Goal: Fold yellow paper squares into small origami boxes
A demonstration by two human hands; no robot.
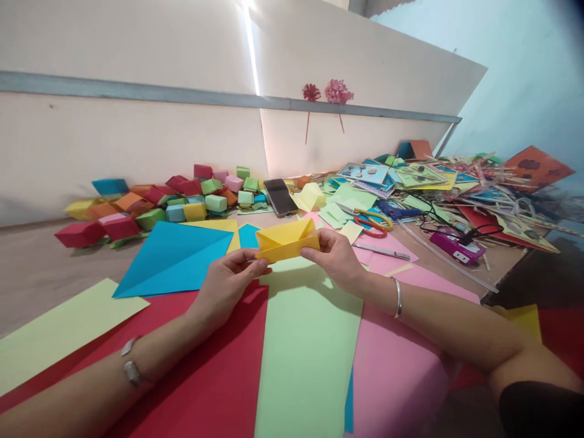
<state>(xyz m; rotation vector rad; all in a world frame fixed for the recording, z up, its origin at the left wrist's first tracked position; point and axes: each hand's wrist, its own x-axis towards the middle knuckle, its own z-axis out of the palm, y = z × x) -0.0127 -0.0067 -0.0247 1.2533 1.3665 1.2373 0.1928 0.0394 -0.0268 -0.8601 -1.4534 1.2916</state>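
Note:
A folded yellow paper piece point(287, 241) is held up between both hands, above the light green sheet point(310, 340). My left hand point(228, 281) pinches its left end between thumb and fingers. At its right end, the thumb and fingers of my right hand point(338, 258) are closed on it. Its top shows slanting folds over a flat front band. Under my left arm lies a red sheet point(228, 377), with a creased blue sheet point(176, 258) behind it. Pink sheets point(392, 365) lie beneath my right arm.
Behind stand several coloured paper blocks point(121, 226) and a phone point(280, 198). To the right lie scissors point(371, 222), a cutter knife point(382, 250), a blue glue gun point(398, 210), a purple power socket point(457, 246) and heaped cards and sticks. A pale yellow sheet point(59, 334) lies left.

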